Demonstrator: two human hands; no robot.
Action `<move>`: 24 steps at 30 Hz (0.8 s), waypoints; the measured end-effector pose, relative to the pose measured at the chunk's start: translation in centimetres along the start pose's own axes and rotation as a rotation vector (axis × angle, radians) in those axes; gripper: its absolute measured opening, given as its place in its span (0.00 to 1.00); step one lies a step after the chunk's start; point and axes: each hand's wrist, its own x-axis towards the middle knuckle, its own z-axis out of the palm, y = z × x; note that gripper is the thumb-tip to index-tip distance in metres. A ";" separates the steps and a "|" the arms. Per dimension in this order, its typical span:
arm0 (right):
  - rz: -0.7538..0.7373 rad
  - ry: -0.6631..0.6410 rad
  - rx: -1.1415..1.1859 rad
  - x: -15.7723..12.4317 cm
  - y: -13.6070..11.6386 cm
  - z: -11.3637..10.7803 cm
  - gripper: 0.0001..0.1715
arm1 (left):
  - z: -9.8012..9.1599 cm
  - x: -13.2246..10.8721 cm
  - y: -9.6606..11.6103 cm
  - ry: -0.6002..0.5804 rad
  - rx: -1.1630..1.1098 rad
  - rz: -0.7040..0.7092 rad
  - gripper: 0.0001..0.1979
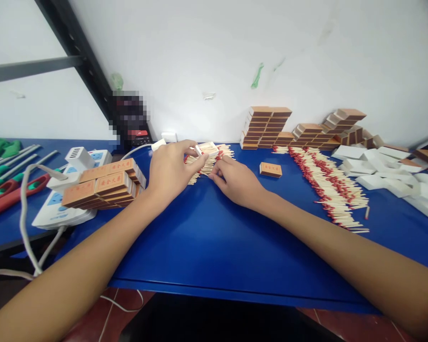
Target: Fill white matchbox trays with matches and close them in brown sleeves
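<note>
My left hand (176,166) is closed on a small white matchbox tray (207,148), held tilted with matches inside. Below it a pile of red-tipped matches (203,167) lies on the blue table (207,237). My right hand (237,179) is at the right edge of this pile, its fingers pinched together close to the match sticks. Whatever sits between those fingertips is too small to make out. To the right of my right hand lies one closed matchbox (270,169) with red lettering.
Matchbox sleeves (267,126) are stacked by the wall. Long rows of matches (328,185) and a heap of white trays (392,171) spread on the right. On the left are stacked matchboxes (105,183), a power strip (66,216) with cables, and red-handled tools (17,190).
</note>
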 end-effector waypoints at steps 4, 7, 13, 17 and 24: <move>0.007 0.017 -0.004 0.1 -0.2 0.3 0.07 | 0.0 0.0 0.0 -0.003 0.001 0.002 0.10; 0.010 0.041 0.044 0.1 -0.1 0.4 0.06 | -0.1 0.0 0.1 -0.006 0.000 -0.001 0.09; 0.020 0.011 0.057 0.4 0.2 0.5 0.06 | 0.1 0.1 -0.1 -0.019 0.000 -0.001 0.09; 0.031 -0.039 0.015 0.2 0.7 -0.1 0.07 | 0.2 0.1 -0.1 -0.040 0.018 -0.004 0.10; 0.001 -0.016 0.021 -0.9 2.3 -1.6 0.06 | 0.2 0.2 -0.2 -0.088 0.026 0.006 0.06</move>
